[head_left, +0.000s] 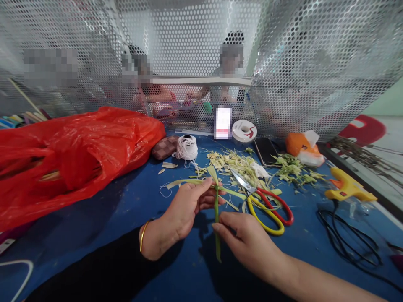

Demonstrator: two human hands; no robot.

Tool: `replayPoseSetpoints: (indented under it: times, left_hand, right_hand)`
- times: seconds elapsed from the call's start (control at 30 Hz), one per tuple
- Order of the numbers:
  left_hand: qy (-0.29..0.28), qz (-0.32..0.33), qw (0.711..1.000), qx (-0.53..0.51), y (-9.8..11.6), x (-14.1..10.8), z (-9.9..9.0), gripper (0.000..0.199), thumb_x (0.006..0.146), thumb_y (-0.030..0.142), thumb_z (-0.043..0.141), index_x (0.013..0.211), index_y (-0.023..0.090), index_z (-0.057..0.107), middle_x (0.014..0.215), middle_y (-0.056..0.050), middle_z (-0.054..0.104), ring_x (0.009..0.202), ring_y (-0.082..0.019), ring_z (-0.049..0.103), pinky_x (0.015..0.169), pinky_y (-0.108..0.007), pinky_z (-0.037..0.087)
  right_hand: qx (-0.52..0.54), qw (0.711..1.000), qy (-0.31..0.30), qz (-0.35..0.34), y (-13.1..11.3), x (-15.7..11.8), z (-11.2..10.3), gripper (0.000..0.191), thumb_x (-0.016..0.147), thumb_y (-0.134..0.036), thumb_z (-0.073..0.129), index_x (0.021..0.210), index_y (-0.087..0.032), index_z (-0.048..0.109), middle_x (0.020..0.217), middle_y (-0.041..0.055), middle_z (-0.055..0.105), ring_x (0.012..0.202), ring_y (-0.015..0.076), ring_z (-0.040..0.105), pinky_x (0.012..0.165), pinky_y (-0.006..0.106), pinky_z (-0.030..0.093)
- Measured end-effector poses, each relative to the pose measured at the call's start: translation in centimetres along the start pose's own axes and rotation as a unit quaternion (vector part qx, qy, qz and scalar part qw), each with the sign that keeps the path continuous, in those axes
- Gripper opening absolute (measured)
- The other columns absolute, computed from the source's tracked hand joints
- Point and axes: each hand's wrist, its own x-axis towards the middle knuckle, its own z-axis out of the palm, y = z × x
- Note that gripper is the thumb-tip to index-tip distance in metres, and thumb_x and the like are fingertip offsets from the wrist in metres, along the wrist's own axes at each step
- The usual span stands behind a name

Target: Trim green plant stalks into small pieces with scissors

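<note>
Between my hands is a cross-shaped piece of folded green leaf strips (216, 205), with ends pointing up, left, right and down. My left hand (189, 201) pinches it at the crossing, thumb on top and the other fingers behind. My right hand (245, 239) has the hanging lower strip gripped between thumb and fingers, and its tip sticks out below. Just right of the leaf piece lie scissors (267, 209) with one red and one yellow handle, blades pointing up and left onto leaf scraps (236, 163).
A red plastic bag (78, 155) fills the left side. White string (187, 147), a checkered pouch (165, 147), a ribbon spool (244, 131) and a phone (266, 151) lie at the back. On the right are an orange tissue pack (304, 147) and a yellow glue gun (349, 186) with its black cord.
</note>
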Motion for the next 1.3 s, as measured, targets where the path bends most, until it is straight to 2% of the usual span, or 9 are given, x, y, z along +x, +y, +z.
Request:
replayPoseSetpoints:
  times: [0.27,0.4,0.5,0.7,0.9,0.97,1.13,1.23,1.3]
  left_hand:
    - [0.044,0.026,0.998,0.034,-0.3,0.3,0.1,0.012,0.066,0.018,0.078,0.076,0.013,0.074,0.072,-0.003,0.072,0.06,-0.013,0.066,0.067,-0.027,0.053]
    - [0.012,0.015,0.999,0.044,0.1,0.0,0.2,0.016,0.066,0.021,0.08,0.079,0.013,0.073,0.073,-0.002,0.071,0.062,-0.013,0.066,0.067,-0.026,0.053]
    - [-0.027,0.013,0.998,0.063,0.4,-0.3,0.4,0.019,0.068,0.024,0.079,0.082,0.012,0.072,0.073,-0.003,0.07,0.061,-0.013,0.065,0.067,-0.026,0.052]
    - [0.013,0.033,0.993,0.109,0.1,-0.3,0.4,0.02,0.07,0.024,0.076,0.086,0.012,0.072,0.067,-0.002,0.067,0.054,-0.009,0.057,0.06,-0.023,0.047]
    - [0.004,-0.001,0.992,0.125,0.0,-0.2,0.3,0.022,0.071,0.029,0.075,0.085,0.013,0.072,0.08,-0.006,0.071,0.051,-0.008,0.055,0.046,-0.02,0.039]
    - [-0.002,-0.009,0.991,0.131,0.1,-0.2,0.2,0.024,0.071,0.033,0.075,0.083,0.013,0.072,0.08,-0.006,0.071,0.049,-0.007,0.055,0.043,-0.018,0.036]
    - [-0.047,-0.034,0.976,0.21,0.0,-0.8,0.7,0.015,0.071,0.028,0.071,0.077,0.014,0.071,0.073,-0.004,0.071,0.044,-0.007,0.053,0.039,-0.018,0.034]
    - [-0.107,-0.062,0.952,0.279,-0.5,-1.6,1.4,0.011,0.072,0.018,0.064,0.061,0.016,0.068,0.048,0.003,0.057,0.037,-0.007,0.046,0.039,-0.019,0.032]
    - [-0.14,-0.069,0.943,0.293,-1.0,-2.0,1.7,0.017,0.072,0.014,0.061,0.055,0.017,0.065,0.04,0.006,0.049,0.035,-0.007,0.043,0.04,-0.019,0.033]
  right_hand:
    - [-0.025,0.997,-0.011,-0.075,-0.4,-0.5,-0.6,0.035,0.094,-0.027,0.043,0.06,-0.021,0.035,0.056,-0.0045,0.041,0.05,0.0104,0.036,0.051,0.025,0.027]
    - [-0.053,0.978,0.147,-0.135,-0.7,-0.4,-2.6,0.023,0.095,-0.031,0.048,0.077,-0.02,0.055,0.063,-0.0008,0.054,0.056,0.0133,0.05,0.056,0.025,0.036]
    - [-0.114,0.958,0.237,-0.11,-0.1,0.2,-3.5,0.017,0.09,-0.035,0.056,0.095,-0.019,0.06,0.087,0.0079,0.065,0.08,0.0224,0.06,0.07,0.031,0.043]
    - [-0.038,0.996,0.074,-0.019,0.8,1.0,-2.9,0.03,0.092,-0.026,0.049,0.062,-0.02,0.053,0.057,-0.0009,0.059,0.056,0.0143,0.055,0.055,0.024,0.039]
    - [0.013,0.999,-0.03,0.012,0.2,0.8,-3.4,0.02,0.089,-0.022,0.051,0.073,-0.021,0.062,0.059,-0.0028,0.065,0.05,0.0121,0.057,0.049,0.022,0.037]
    - [-0.04,0.999,-0.008,-0.014,0.1,0.6,-4.0,0.024,0.091,-0.028,0.052,0.071,-0.022,0.063,0.055,-0.0028,0.062,0.046,0.0119,0.054,0.047,0.023,0.032]
    - [-0.185,0.951,0.224,-0.104,-0.1,0.0,-5.3,0.031,0.094,-0.037,0.051,0.073,-0.019,0.065,0.063,0.0033,0.062,0.059,0.0164,0.056,0.06,0.029,0.036]
    - [-0.178,0.953,0.211,-0.123,-0.2,0.3,-5.0,0.019,0.089,-0.036,0.058,0.088,-0.02,0.068,0.077,0.0056,0.064,0.071,0.0195,0.057,0.067,0.032,0.037]
    - [-0.111,0.975,0.16,-0.108,-0.3,0.5,-4.4,0.019,0.088,-0.036,0.061,0.078,-0.02,0.066,0.074,0.0032,0.061,0.07,0.0182,0.056,0.065,0.031,0.037]
